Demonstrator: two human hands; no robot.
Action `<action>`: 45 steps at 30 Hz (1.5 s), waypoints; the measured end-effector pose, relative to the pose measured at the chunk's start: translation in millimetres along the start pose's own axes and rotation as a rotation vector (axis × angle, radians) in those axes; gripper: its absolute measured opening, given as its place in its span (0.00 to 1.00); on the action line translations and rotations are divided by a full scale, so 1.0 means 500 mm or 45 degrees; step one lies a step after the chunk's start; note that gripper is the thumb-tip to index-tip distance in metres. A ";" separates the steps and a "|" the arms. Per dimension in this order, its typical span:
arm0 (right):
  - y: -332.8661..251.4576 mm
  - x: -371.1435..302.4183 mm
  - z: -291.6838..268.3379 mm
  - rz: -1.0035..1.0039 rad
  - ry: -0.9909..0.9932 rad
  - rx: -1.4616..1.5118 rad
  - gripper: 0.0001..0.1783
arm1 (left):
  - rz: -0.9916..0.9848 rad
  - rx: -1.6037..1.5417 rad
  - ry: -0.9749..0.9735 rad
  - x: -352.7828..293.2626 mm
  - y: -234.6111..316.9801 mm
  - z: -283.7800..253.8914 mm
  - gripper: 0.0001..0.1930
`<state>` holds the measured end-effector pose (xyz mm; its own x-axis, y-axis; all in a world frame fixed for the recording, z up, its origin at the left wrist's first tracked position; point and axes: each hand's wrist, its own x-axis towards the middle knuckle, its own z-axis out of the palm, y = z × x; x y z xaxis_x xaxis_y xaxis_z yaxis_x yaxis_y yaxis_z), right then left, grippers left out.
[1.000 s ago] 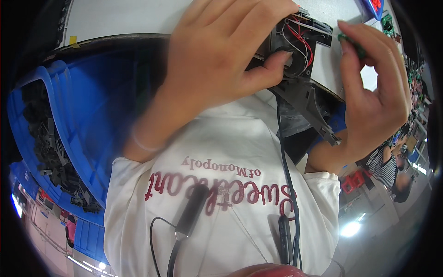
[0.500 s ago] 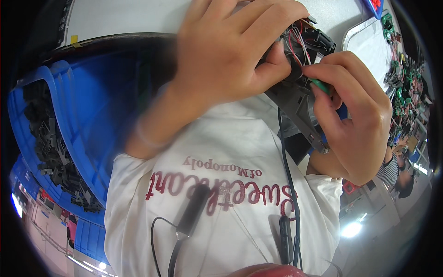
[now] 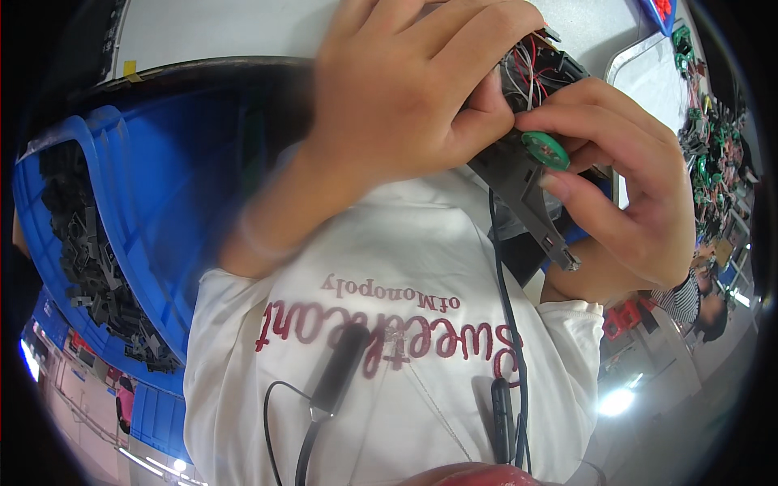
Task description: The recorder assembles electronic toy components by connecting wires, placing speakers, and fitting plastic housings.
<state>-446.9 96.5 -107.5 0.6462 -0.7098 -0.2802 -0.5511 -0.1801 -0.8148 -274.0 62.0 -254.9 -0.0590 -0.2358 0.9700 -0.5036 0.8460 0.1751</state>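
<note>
A dark grey plastic housing (image 3: 512, 176) with a long bracket-like arm is held up in front of my chest. My left hand (image 3: 397, 97) is closed over its upper left part, hiding much of it. Thin red and white wires (image 3: 528, 71) run loose inside the open housing, beside the left fingertips. My right hand (image 3: 628, 174) holds a small round green circuit board (image 3: 545, 151) between index finger and thumb, close against the housing's right side. The board's flat face is tilted into view, with small parts on it.
At the left stands a blue bin (image 3: 146, 235) holding many dark plastic parts (image 3: 89, 251). A pale work table (image 3: 219, 28) lies beyond my hands. On the far right are a white tray (image 3: 648, 81) and a heap of green boards with wires (image 3: 709, 162). Cables hang down my shirt.
The green board has turned so its face shows, and my right thumb has moved lower on it. The wires have shifted slightly. My left hand stays nearly still on the housing.
</note>
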 end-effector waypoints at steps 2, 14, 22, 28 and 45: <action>0.003 0.002 -0.008 0.033 -0.019 0.084 0.20 | -0.024 0.014 -0.026 0.001 0.003 -0.006 0.18; -0.019 0.043 0.045 0.122 0.352 -0.362 0.16 | -0.077 -0.151 0.161 -0.023 -0.002 0.032 0.18; -0.007 0.060 0.053 0.038 0.437 -0.496 0.15 | -0.136 -0.250 0.254 -0.017 0.004 0.042 0.18; 0.021 0.046 0.029 -0.234 0.415 -0.472 0.10 | -0.259 -0.156 0.037 -0.006 0.029 0.002 0.16; 0.041 0.065 0.028 -0.507 0.429 -0.755 0.11 | -0.928 0.015 -0.831 0.112 0.071 -0.089 0.16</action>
<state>-429.6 79.2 -140.6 0.7116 -0.6665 0.2222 -0.5624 -0.7300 -0.3883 -256.8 100.0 -187.1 -0.1936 -0.9202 0.3403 -0.6141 0.3842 0.6895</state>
